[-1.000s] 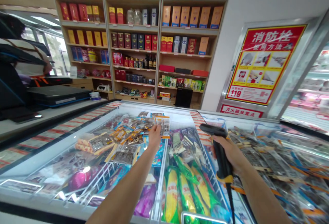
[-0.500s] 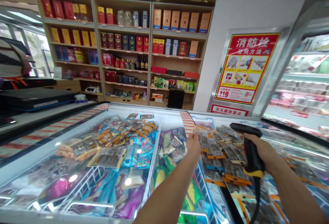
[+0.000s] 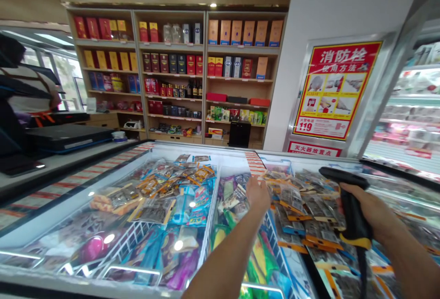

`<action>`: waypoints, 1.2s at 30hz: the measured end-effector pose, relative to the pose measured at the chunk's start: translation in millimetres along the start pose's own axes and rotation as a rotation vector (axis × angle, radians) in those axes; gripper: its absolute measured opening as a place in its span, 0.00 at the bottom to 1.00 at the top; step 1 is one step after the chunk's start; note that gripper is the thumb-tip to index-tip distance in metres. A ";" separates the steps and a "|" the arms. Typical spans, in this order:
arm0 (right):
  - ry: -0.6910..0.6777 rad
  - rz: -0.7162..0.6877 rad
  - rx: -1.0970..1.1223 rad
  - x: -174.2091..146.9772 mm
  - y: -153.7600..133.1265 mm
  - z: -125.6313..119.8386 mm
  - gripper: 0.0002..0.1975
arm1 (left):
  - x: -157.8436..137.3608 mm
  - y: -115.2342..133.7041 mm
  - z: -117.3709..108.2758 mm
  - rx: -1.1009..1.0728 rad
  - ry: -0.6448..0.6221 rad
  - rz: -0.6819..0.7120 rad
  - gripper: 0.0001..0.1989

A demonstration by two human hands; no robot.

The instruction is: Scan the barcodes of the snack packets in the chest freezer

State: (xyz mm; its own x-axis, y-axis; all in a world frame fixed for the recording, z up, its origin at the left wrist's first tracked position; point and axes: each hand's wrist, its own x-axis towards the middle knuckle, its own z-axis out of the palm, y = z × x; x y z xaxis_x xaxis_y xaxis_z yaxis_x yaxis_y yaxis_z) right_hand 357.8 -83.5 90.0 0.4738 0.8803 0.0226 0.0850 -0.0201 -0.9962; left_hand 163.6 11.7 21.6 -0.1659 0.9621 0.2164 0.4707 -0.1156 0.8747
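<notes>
My right hand is wrapped round a black handheld barcode scanner with a yellow band near its base. Its cable runs down from the handle, and its head points left over the snack packets. Reaching into the chest freezer, my left hand has its fingers curled at the striped tape strip, beside packets with orange edges. Whatever those fingers grip is hidden. Under my left forearm lie green and yellow ice-cream wrappers in a wire basket.
White wire dividers split the freezer. Blue wrapped ice creams and brown packets fill its left part. A counter with a black device stands left, a person behind it. Shelves of boxes line the back wall.
The view has shifted, so most things appear further right and slightly lower. The scanner has moved right with my right hand. My left hand stays near the tape strip, and packets beside it look rearranged.
</notes>
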 end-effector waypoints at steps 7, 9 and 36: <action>-0.182 0.049 -0.003 -24.4 -16.7 83.4 0.15 | 50.4 -76.2 -107.6 0.616 0.218 0.103 0.21; -0.262 0.060 0.003 -27.4 -14.7 105.1 0.16 | 59.5 -93.8 -123.3 0.711 0.200 0.129 0.21; -0.660 0.142 0.028 -79.6 13.5 189.9 0.15 | 64.0 -123.0 -150.3 -0.864 0.196 -0.142 0.12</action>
State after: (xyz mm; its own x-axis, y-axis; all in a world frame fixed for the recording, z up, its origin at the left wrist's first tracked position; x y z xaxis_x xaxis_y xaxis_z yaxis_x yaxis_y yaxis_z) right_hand 154.8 -63.8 58.7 -0.1573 0.9751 -0.1562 0.0345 -0.1526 -0.9877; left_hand -35.1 50.4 -7.0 -0.3554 0.9311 0.0817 -0.3691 -0.2201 0.9029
